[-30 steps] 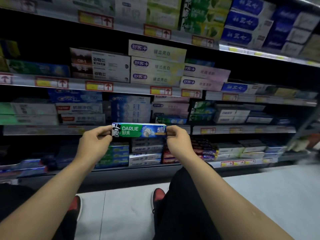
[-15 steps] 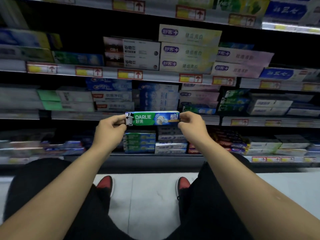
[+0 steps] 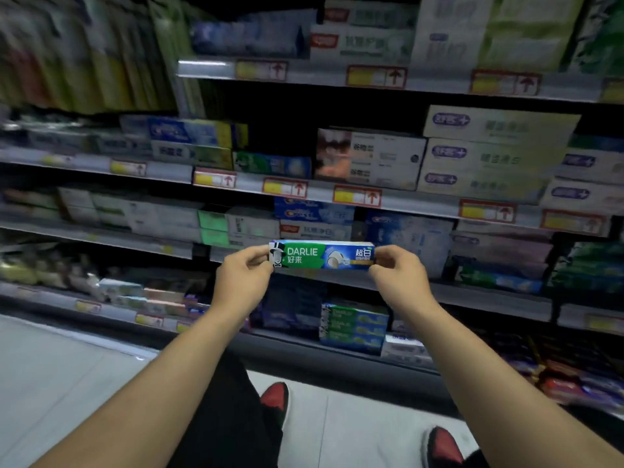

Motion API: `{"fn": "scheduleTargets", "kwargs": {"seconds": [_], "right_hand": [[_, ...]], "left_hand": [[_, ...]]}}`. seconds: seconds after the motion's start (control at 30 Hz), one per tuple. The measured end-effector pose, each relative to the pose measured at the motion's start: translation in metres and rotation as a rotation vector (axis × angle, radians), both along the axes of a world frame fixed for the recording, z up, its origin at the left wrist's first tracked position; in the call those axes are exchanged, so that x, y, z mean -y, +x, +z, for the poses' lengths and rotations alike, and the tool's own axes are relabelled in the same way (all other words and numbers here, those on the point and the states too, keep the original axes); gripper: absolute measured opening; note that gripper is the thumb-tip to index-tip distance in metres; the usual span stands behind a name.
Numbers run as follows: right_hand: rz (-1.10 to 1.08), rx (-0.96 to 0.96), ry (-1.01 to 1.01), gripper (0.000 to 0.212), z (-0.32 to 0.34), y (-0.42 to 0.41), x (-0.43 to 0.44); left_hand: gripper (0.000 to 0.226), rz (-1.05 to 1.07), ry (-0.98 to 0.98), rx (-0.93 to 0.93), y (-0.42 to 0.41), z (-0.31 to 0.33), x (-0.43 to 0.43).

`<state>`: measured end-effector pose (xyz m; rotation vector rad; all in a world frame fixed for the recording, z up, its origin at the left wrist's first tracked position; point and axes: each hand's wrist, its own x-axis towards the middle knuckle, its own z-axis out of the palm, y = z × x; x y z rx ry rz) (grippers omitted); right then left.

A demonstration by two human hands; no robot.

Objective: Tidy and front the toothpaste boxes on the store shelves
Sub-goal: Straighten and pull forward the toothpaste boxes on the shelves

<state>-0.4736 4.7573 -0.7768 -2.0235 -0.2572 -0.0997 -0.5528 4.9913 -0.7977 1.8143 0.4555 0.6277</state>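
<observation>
Green and blue, the Darlie toothpaste box [image 3: 322,255] sits at the centre of the frame, held level in front of the shelves [image 3: 388,201]. The left hand [image 3: 241,282] pinches its left end with curled fingers and thumb; the right hand [image 3: 398,275] pinches its right end the same way. The box's long axis runs left to right, printed face toward the camera, with the logo end at the left and the blue end at the right. Behind it the shelves hold rows of stacked toothpaste boxes lying flat. A stack of matching green Darlie boxes [image 3: 353,327] rests on the lowest shelf, below and slightly right of the held box.
</observation>
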Motion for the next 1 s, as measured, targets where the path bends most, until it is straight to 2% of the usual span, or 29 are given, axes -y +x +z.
{"fn": "scheduleTargets", "kwargs": {"seconds": [0.23,0.37,0.57,1.0], "right_hand": [[0.102,0.096,0.036,0.03,0.048,0.034,-0.075],[0.165,0.145,0.121,0.038,0.077,0.055,-0.111],[0.196,0.224,0.144,0.048,0.105,0.089,-0.147],[0.132,0.159,0.142,0.062,0.097,0.14,-0.176]], "left_hand": [[0.033,0.061,0.0,0.076,0.029,0.053,-0.07],[0.036,0.085,-0.044,0.14,0.06,0.083,-0.109],[0.05,-0.014,-0.134,0.179,0.104,0.119,-0.142],[0.07,-0.096,-0.136,0.079,0.162,0.121,-0.163]]}}
